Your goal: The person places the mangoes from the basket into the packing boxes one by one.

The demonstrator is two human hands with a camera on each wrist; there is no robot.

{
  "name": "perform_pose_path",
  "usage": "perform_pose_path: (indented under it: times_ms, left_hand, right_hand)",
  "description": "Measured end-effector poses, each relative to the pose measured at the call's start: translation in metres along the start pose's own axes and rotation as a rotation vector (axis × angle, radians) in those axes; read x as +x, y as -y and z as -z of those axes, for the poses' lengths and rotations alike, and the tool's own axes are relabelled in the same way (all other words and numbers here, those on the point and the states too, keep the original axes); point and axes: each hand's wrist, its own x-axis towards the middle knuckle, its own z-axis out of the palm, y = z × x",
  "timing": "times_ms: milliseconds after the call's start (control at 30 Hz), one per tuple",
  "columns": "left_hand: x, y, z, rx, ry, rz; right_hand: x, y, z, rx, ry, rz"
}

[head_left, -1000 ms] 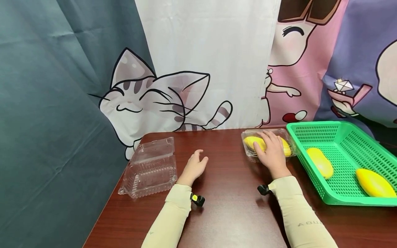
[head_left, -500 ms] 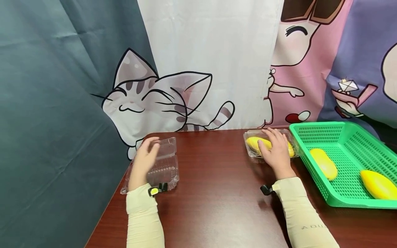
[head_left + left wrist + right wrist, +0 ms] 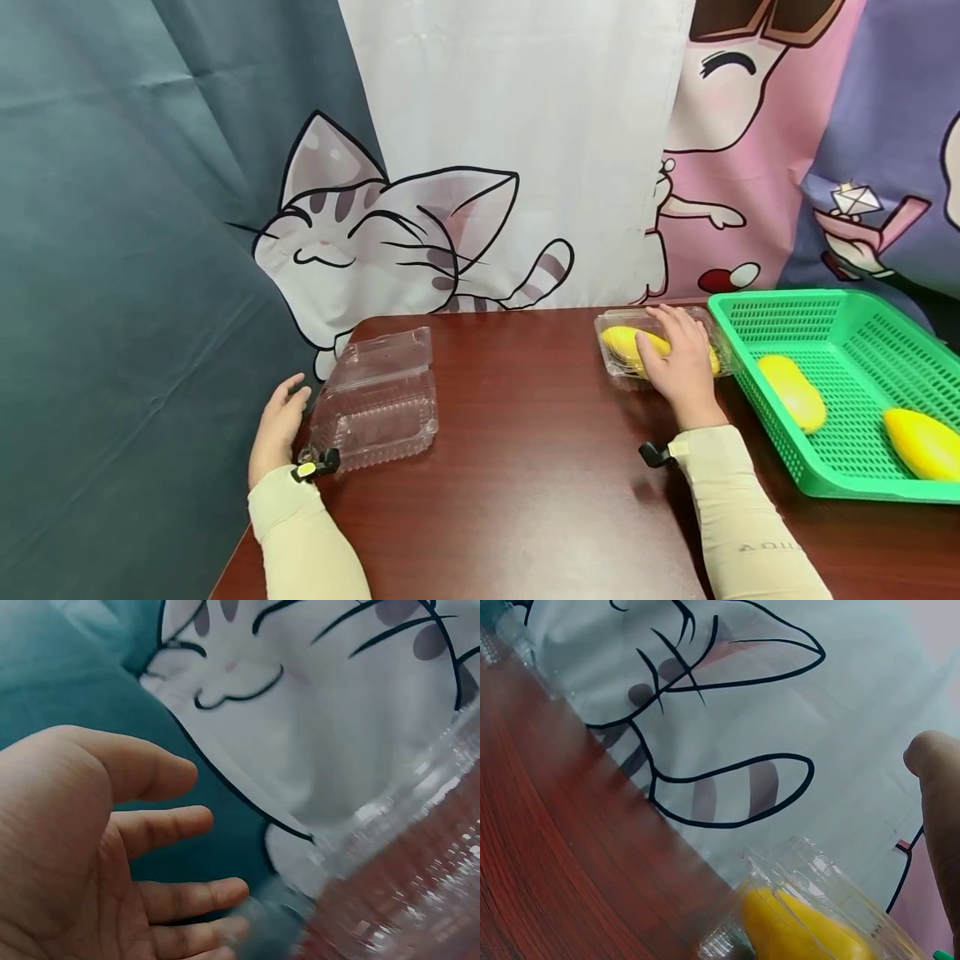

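Note:
An opened clear plastic clamshell box (image 3: 382, 417) lies at the table's left edge, lid folded back. Just left of it is my left hand (image 3: 277, 429), fingers spread and loosely bent, holding nothing; the left wrist view shows the box's ribbed side (image 3: 420, 877) close to the fingertips. Back right, a second clear clamshell box (image 3: 618, 367) contains yellow mangoes (image 3: 626, 343). My right hand (image 3: 684, 367) rests over that box with its fingers extended. In the right wrist view a mango (image 3: 802, 930) shows through the plastic, below and apart from the thumb (image 3: 937, 780).
A green plastic basket (image 3: 806, 471) stands right of the filled box, with a yellow mango (image 3: 791, 393) and another mango (image 3: 922, 443) inside. Behind the dark red table (image 3: 510, 483) hangs a printed cloth (image 3: 585, 150).
My left hand has moved left from the middle of the table, across the opened box, to its outer side. The right hand stays over the filled box; the view has shifted slightly.

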Motion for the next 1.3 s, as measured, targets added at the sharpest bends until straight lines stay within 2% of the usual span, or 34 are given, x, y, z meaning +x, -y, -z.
perform_pose_path:
  times_ms: [100,200,333,467,767,1000,1300]
  left_hand:
    - [0.01,0.014,-0.01,-0.121,0.012,0.009]
    - [0.018,0.023,-0.019,-0.205,0.045,-0.027]
    - [0.024,0.029,-0.025,-0.262,0.13,-0.102]
    - [0.026,0.031,-0.028,-0.307,0.189,-0.116]
    - [0.028,0.021,-0.05,-0.472,0.23,-0.113]
    - [0.03,0.012,-0.075,-0.49,0.176,-0.082]
    - [0.029,0.006,-0.103,-0.534,0.208,-0.118]
  right_hand:
    - [0.0,-0.002,0.001,0.004,0.003,-0.008]
    - [0.001,-0.003,0.001,0.014,0.004,-0.01]
    - [0.0,-0.002,0.002,0.018,0.004,-0.018]
    - [-0.001,-0.002,0.003,0.019,0.005,-0.026]
    - [-0.004,-0.007,0.003,0.026,-0.003,-0.015]
    - [-0.005,-0.005,0.002,0.031,0.013,-0.029]
    - [-0.003,-0.003,-0.001,0.035,0.018,-0.023]
